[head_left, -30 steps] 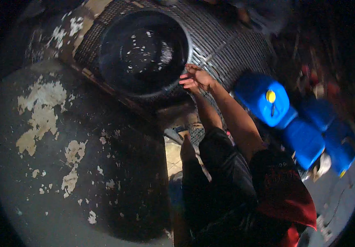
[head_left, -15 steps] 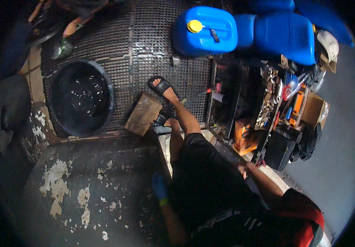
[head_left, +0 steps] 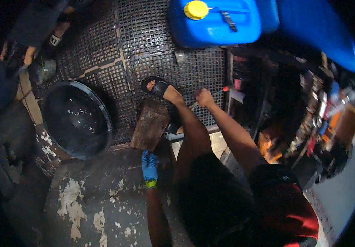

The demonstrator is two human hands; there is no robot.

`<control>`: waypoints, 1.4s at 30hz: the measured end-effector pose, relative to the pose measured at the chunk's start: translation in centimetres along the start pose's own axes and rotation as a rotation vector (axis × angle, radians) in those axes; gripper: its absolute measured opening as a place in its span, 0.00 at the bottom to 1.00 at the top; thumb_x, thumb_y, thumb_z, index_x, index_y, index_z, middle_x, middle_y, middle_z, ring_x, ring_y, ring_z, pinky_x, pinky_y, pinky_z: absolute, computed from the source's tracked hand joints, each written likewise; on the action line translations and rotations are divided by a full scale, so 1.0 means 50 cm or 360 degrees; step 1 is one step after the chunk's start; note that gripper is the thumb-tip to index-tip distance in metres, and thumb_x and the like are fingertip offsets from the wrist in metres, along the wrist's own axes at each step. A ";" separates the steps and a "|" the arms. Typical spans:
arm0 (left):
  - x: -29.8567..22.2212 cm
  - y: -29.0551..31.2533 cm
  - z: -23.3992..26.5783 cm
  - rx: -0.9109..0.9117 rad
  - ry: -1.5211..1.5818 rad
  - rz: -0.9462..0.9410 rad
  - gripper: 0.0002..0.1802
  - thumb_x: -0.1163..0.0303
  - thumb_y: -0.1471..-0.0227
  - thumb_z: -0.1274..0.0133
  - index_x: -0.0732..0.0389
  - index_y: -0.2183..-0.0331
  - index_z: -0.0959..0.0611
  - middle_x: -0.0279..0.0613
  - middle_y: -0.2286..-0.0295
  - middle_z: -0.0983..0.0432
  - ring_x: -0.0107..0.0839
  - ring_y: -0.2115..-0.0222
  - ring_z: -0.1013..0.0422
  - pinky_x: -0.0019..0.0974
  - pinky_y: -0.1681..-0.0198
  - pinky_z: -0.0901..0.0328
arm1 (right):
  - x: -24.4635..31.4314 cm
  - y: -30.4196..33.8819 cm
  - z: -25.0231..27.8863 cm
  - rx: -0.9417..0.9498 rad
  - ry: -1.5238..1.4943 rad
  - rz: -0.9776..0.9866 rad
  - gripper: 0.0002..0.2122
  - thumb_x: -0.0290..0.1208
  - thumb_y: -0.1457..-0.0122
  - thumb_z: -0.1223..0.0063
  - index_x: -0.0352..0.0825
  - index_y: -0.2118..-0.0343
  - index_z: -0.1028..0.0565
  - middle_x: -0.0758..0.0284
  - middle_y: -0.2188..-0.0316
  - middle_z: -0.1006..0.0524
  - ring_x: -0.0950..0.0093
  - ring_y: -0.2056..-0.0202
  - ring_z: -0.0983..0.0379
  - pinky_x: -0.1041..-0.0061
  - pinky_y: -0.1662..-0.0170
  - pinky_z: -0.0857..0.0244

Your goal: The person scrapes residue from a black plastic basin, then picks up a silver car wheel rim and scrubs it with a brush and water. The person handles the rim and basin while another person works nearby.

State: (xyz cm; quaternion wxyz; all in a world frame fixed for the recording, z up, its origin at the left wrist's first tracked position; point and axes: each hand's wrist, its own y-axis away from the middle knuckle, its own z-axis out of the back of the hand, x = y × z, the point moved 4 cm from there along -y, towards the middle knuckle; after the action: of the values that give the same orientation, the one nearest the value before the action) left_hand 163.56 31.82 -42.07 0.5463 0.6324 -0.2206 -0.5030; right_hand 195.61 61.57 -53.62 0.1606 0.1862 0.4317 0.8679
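My left hand [head_left: 149, 166], in a blue glove with a yellow-green band at the wrist, has its fingers stretched out. Its fingertips reach the near end of a worn wooden block [head_left: 150, 125]; whether they touch it I cannot tell. My right hand [head_left: 204, 99], bare, is curled over a thin rod with a red end [head_left: 225, 89], low above the floor mat beside my leg. The hand covers the middle of the rod. My sandalled foot [head_left: 161, 87] rests on the mat just past the block.
A large black tub [head_left: 76, 119] stands left on the black grid mat [head_left: 144, 33]. Blue jerrycans [head_left: 239, 26] stand ahead. A cluttered tool shelf [head_left: 313, 111] lies right. Beneath my left arm is a dark surface with peeling paint [head_left: 95, 197]. Another person's hand [head_left: 29, 55] shows far left.
My right hand has come forward from beside my lap, down to the rod. My gloved left hand has moved forward to the wooden block. The view has shifted closer to the floor.
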 end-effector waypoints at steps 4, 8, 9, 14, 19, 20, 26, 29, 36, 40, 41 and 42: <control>-0.116 -0.052 -0.052 -0.0216 0.0159 -0.0205 0.25 0.65 0.35 0.53 0.56 0.38 0.33 0.36 0.58 0.24 0.21 0.67 0.30 0.29 0.66 0.31 | 0.004 -0.265 -0.132 -0.0104 0.0074 -0.0423 0.17 0.41 0.45 0.44 0.32 0.59 0.22 0.49 0.59 0.21 0.52 0.55 0.23 0.58 0.54 0.27; 0.044 -0.043 0.009 -0.0345 -0.0067 -0.0087 0.25 0.63 0.35 0.53 0.57 0.39 0.32 0.41 0.56 0.25 0.26 0.62 0.27 0.32 0.62 0.30 | -0.023 -0.421 -0.291 -0.0220 0.0627 -0.0079 0.15 0.43 0.42 0.47 0.39 0.60 0.20 0.56 0.64 0.19 0.58 0.61 0.20 0.65 0.60 0.25; 0.077 -0.036 0.009 -0.0363 -0.0114 -0.0100 0.25 0.63 0.36 0.53 0.58 0.40 0.32 0.42 0.56 0.24 0.27 0.61 0.27 0.32 0.62 0.30 | -0.042 -0.448 -0.300 -0.0079 0.0484 -0.0115 0.15 0.45 0.42 0.48 0.41 0.60 0.19 0.58 0.62 0.19 0.59 0.60 0.20 0.64 0.59 0.26; 0.098 0.014 -0.001 -0.0580 -0.0567 -0.0428 0.24 0.62 0.37 0.52 0.60 0.42 0.29 0.45 0.55 0.24 0.32 0.60 0.25 0.35 0.61 0.30 | -0.073 -0.446 -0.274 -0.0315 0.0356 0.0289 0.19 0.44 0.43 0.47 0.40 0.52 0.24 0.54 0.56 0.21 0.60 0.55 0.22 0.64 0.60 0.27; 0.069 0.057 -0.033 -0.0611 0.0797 -0.0020 0.23 0.62 0.36 0.54 0.60 0.43 0.28 0.47 0.55 0.23 0.35 0.59 0.24 0.36 0.61 0.29 | 0.052 -0.247 -0.108 -0.0407 0.0166 0.0500 0.08 0.24 0.46 0.51 0.33 0.62 0.28 0.58 0.67 0.21 0.63 0.61 0.23 0.66 0.58 0.30; 0.061 0.061 -0.053 -0.0488 0.1321 0.0175 0.22 0.62 0.36 0.55 0.59 0.43 0.28 0.47 0.55 0.23 0.36 0.59 0.25 0.36 0.60 0.29 | 0.065 -0.219 -0.065 -0.0400 0.0196 0.0784 0.07 0.22 0.45 0.53 0.33 0.63 0.29 0.58 0.67 0.21 0.64 0.60 0.23 0.67 0.56 0.31; -0.043 0.128 -0.073 -0.0385 0.1584 0.0213 0.22 0.65 0.39 0.51 0.64 0.46 0.26 0.40 0.61 0.23 0.29 0.59 0.25 0.34 0.58 0.30 | 0.269 -0.031 0.127 -0.0451 0.0377 0.1250 0.09 0.29 0.36 0.52 0.29 0.58 0.28 0.55 0.62 0.21 0.61 0.58 0.24 0.67 0.54 0.34; -0.048 0.129 -0.064 -0.0432 0.1251 -0.0235 0.23 0.67 0.42 0.49 0.65 0.47 0.26 0.46 0.57 0.24 0.35 0.57 0.25 0.35 0.55 0.31 | 0.459 0.076 0.155 -0.0209 0.0238 0.1427 0.10 0.33 0.34 0.53 0.29 0.61 0.28 0.56 0.66 0.22 0.62 0.62 0.24 0.68 0.57 0.34; -0.136 -0.097 -0.072 -0.0301 0.3052 0.0026 0.21 0.60 0.41 0.49 0.59 0.49 0.24 0.48 0.51 0.26 0.41 0.51 0.28 0.36 0.49 0.32 | 0.900 0.241 0.010 0.0160 0.0318 0.1601 0.08 0.30 0.32 0.55 0.31 0.60 0.28 0.56 0.66 0.23 0.65 0.63 0.25 0.72 0.56 0.34; -0.215 -0.370 -0.076 -0.0235 0.3527 -0.0522 0.23 0.54 0.40 0.52 0.56 0.48 0.23 0.41 0.52 0.24 0.37 0.53 0.29 0.37 0.51 0.33 | 1.063 0.260 -0.178 0.0299 0.0740 0.1981 0.09 0.34 0.33 0.54 0.36 0.58 0.28 0.53 0.69 0.23 0.52 0.68 0.26 0.63 0.63 0.33; -0.282 -0.408 -0.026 -0.0289 0.3574 -0.0722 0.23 0.56 0.40 0.53 0.56 0.48 0.22 0.40 0.53 0.24 0.36 0.55 0.28 0.38 0.52 0.33 | 1.082 0.213 -0.204 0.0357 0.0817 0.1825 0.08 0.34 0.33 0.54 0.37 0.58 0.28 0.54 0.70 0.22 0.54 0.70 0.25 0.61 0.66 0.33; -0.339 -0.432 0.010 -0.0705 0.3573 -0.0764 0.21 0.58 0.40 0.53 0.57 0.49 0.22 0.40 0.54 0.22 0.36 0.59 0.27 0.40 0.52 0.33 | 1.110 0.210 -0.231 0.0299 0.0709 0.2098 0.06 0.33 0.34 0.53 0.38 0.59 0.29 0.56 0.75 0.23 0.54 0.74 0.24 0.58 0.70 0.34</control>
State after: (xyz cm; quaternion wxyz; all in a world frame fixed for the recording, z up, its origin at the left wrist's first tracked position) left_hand 150.57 52.23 -55.05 0.4237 0.6383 0.6037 0.2206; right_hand 140.23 71.97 -41.32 -0.5082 0.2401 0.3246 0.7607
